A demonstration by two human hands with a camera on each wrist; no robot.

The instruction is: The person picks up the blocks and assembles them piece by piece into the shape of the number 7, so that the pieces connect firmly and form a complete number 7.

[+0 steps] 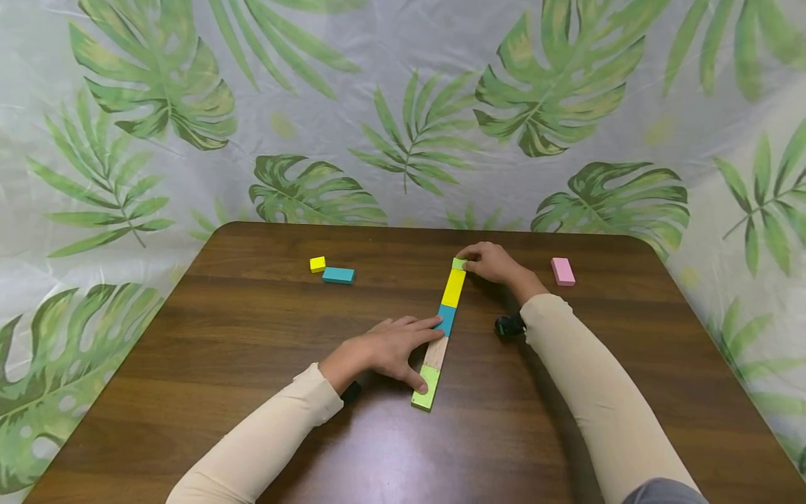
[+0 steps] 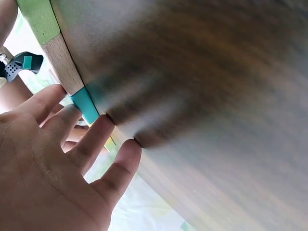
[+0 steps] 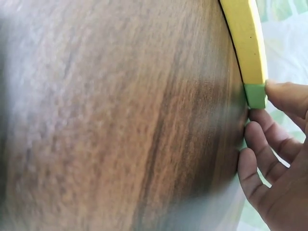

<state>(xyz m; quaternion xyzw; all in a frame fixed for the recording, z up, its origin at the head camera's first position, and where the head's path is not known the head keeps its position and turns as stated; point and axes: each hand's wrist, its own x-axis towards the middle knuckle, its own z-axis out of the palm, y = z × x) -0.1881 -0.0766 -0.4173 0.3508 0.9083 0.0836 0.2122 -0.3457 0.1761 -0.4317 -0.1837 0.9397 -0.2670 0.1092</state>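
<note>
A straight row of wooden blocks lies flat on the table, pointing away from me. From near to far come a green block [image 1: 427,387], a bare-wood block [image 1: 435,353], a blue block [image 1: 446,319], a yellow block [image 1: 453,288] and a small green block [image 1: 459,264]. My left hand [image 1: 397,344] spreads over the near part, thumb on the green block and fingertips on the blue one. At the far end my right hand [image 1: 494,262] pinches the small green block, thumb [image 3: 284,94] against one face and a finger at its end.
Left of the row, a small yellow block [image 1: 317,264] sits by the corner of another blue block [image 1: 338,276]. A pink block [image 1: 563,271] lies right of my right hand. The wooden table [image 1: 252,336] ends at a leaf-patterned curtain [image 1: 415,133].
</note>
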